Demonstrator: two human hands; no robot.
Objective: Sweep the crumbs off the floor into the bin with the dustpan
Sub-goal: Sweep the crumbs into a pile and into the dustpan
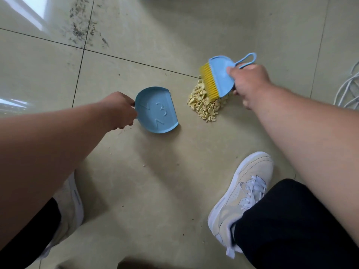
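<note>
A pile of pale yellow crumbs [206,104] lies on the tiled floor. My right hand [248,82] grips a small blue brush [221,76] by its looped handle; the yellow bristles rest on the far right side of the pile. My left hand [120,111] holds the handle of a blue dustpan [156,110], which sits flat on the floor just left of the crumbs with its straight lip facing them. A small gap separates lip and pile. The pan holds nothing. No bin shows clearly.
My two pale sneakers [242,193] stand on the floor near the bottom, one partly hidden under my left arm. White cables [347,90] lie at the right edge. Dark scuff marks [81,28] stain the tiles at the upper left. A few stray crumbs [144,165] lie in front.
</note>
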